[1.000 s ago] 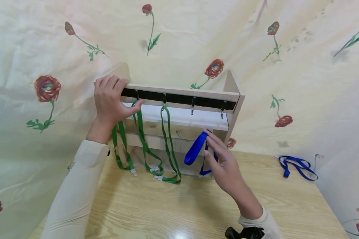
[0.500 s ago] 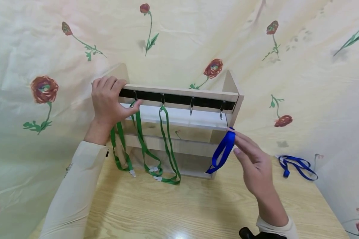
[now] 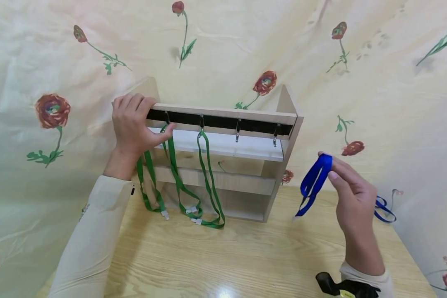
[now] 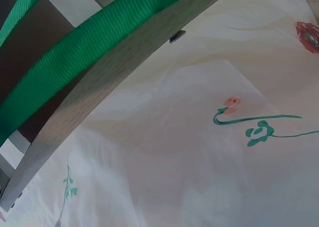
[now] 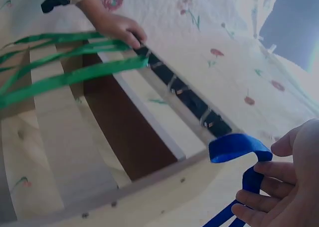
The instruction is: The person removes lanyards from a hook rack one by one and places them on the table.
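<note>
At the upper left corner of a small wooden rack [image 3: 223, 109], my left hand [image 3: 131, 124] grips the top board, fingers over its edge and thumb in front. A blue lanyard [image 3: 314, 178] hangs in a folded loop from my right hand [image 3: 357, 203], pinched between thumb and fingers to the right of the rack. Its ribbon also shows close up in the right wrist view. Green lanyards [image 3: 211, 182] hang on the rack's left side. Two metal hooks, one right of centre [image 3: 238, 130] and one at the far right [image 3: 275, 135], carry nothing.
Partly behind my right hand, another blue lanyard [image 3: 385, 210] lies on the wooden table [image 3: 246, 256]. Flower-patterned cloth [image 3: 223, 41] stands close behind the rack. A green ribbon [image 4: 75, 62] crosses the rack's side in the left wrist view.
My right hand has carried the blue lanyard rightward from in front of the rack to beyond its right side, now overlapping the other blue lanyard. My left hand keeps its place on the rack.
</note>
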{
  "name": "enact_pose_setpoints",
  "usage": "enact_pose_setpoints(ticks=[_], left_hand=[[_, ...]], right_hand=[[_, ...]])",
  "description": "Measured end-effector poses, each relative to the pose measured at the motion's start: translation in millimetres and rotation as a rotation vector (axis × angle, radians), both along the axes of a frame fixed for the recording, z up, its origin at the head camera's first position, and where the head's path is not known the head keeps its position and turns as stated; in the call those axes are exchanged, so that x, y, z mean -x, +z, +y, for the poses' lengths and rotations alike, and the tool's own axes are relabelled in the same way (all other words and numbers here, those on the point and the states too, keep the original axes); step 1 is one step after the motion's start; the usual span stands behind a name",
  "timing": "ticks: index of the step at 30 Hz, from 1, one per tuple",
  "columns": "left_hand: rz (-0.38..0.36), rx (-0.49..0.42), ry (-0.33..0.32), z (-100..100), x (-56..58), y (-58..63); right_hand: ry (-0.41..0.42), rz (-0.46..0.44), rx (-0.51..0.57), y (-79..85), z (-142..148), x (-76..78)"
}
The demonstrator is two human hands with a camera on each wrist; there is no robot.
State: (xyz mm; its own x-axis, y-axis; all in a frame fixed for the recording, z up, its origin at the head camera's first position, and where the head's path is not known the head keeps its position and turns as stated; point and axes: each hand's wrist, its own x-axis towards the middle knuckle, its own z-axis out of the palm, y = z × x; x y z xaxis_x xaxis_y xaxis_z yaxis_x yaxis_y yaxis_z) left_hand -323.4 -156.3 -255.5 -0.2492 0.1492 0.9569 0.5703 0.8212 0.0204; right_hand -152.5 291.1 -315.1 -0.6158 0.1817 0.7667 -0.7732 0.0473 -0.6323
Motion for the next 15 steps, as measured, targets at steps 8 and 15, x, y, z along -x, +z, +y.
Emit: enact_pose_setpoints(ticks=[8,15], left_hand=[[0.0,0.0,0.0,1,-0.6,-1.4],[0.002,-0.001,0.005,0,-0.4,-0.1]], right_hand=[[-0.23,-0.259,0.131,1.4,30,14.7],[-0.32,-0.365,0.182,0.4,53,42.2]])
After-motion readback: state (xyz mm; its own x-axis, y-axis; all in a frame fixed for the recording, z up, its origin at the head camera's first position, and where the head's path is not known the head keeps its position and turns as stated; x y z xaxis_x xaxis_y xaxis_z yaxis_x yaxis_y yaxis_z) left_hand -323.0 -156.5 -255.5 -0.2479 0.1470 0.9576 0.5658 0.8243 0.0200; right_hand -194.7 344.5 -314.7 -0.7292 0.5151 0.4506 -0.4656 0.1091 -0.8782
